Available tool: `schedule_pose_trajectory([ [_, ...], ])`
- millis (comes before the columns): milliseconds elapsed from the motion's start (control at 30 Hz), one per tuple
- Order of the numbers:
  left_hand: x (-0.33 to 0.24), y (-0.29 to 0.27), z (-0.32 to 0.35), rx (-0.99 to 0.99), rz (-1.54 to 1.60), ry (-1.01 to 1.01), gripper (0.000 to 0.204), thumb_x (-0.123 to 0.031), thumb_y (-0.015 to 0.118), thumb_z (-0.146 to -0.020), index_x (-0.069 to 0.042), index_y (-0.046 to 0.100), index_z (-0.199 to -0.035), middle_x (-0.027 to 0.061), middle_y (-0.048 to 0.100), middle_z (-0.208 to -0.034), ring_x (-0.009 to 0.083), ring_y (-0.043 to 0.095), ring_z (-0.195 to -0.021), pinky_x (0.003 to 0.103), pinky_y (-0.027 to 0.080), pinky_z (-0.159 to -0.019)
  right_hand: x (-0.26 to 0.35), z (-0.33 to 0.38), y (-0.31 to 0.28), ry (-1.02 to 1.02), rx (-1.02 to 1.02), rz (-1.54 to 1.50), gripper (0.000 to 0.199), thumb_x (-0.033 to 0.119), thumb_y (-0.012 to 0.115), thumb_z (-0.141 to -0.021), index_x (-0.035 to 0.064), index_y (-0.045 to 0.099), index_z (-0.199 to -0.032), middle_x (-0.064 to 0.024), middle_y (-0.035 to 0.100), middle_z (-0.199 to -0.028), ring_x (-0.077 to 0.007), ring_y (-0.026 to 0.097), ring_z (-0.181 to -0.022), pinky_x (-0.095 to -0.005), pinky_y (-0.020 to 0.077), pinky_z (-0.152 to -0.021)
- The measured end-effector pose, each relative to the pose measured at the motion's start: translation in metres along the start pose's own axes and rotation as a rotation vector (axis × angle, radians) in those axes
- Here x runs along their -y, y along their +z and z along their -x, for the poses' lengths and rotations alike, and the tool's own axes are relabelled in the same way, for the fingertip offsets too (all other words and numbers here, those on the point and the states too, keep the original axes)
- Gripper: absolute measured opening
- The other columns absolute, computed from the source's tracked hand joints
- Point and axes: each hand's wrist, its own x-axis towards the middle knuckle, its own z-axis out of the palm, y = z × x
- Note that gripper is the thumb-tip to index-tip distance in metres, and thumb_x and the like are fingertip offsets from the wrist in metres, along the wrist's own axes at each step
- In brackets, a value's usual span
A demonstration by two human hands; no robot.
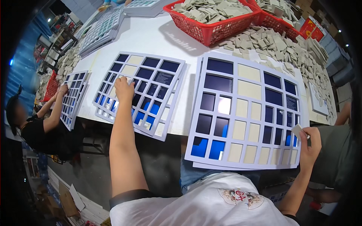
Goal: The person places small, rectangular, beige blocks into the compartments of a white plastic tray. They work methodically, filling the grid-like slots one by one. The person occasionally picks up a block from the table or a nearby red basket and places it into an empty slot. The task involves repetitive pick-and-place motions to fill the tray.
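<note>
In front of me a white grid frame [230, 98] lies on another like it and overhangs the table's near edge. Some of its cells are glossy dark blue; others hold cream tiles [249, 83]. At its lower right edge my right hand [312, 145] is closed, pinching a small beige tile [298, 132]. My left hand [124, 89] reaches to a second stacked grid frame [166, 80], its bent fingers closed over the upper middle cells. What those fingers hold, if anything, is hidden. Cream tiles also fill a few cells beside that hand.
Two red plastic baskets [211, 31] of loose tiles stand at the back right, with a wide tile heap [279, 46] spilling across the white table [151, 41]. More grid frames [98, 34] are stacked far left. At left, a co-worker [45, 126] handles another frame [72, 100].
</note>
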Motion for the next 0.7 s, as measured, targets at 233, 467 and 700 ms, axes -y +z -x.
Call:
schedule_pose_trajectory([
  [233, 0.03, -0.008, -0.033, 0.273, -0.082, -0.115, 0.118, -0.059, 0.082, -0.066, -0.013, 0.023, -0.157, 0.0239, 0.032, -0.156, 0.04, 0.029, -0.145, 0.062, 0.019, -0.115, 0.008, -0.021, 0.006, 0.113, 0.074, -0.084, 0.033, -0.006, 0.055, -0.093, -0.0019, 0.062, -0.124, -0.0076, 0.059, -0.099, -0.0163, 0.055, -0.091, -0.0273, 0.0434, -0.086],
  [467, 0.03, -0.021, -0.047, 0.355, -0.023, -0.034, 0.126, -0.059, 0.083, -0.061, -0.017, 0.016, -0.16, 0.0236, 0.046, -0.146, 0.0399, 0.039, -0.139, 0.063, 0.02, -0.113, 0.042, -0.045, 0.033, -0.037, 0.136, -0.084, 0.031, -0.008, 0.056, -0.088, -0.0015, 0.064, -0.117, -0.0108, 0.059, -0.093, -0.0217, 0.057, -0.086, -0.0302, 0.0449, -0.081],
  [700, 0.024, -0.038, -0.055, 0.37, -0.042, -0.093, 0.136, -0.049, 0.088, -0.057, -0.024, 0.004, -0.161, 0.0241, 0.049, -0.141, 0.0436, 0.044, -0.133, 0.067, 0.028, -0.106, 0.047, -0.05, 0.035, -0.13, 0.113, -0.054, 0.021, -0.009, 0.057, -0.086, -0.0028, 0.065, -0.104, -0.0161, 0.063, -0.09, -0.0319, 0.06, -0.085, -0.0366, 0.0471, -0.077],
])
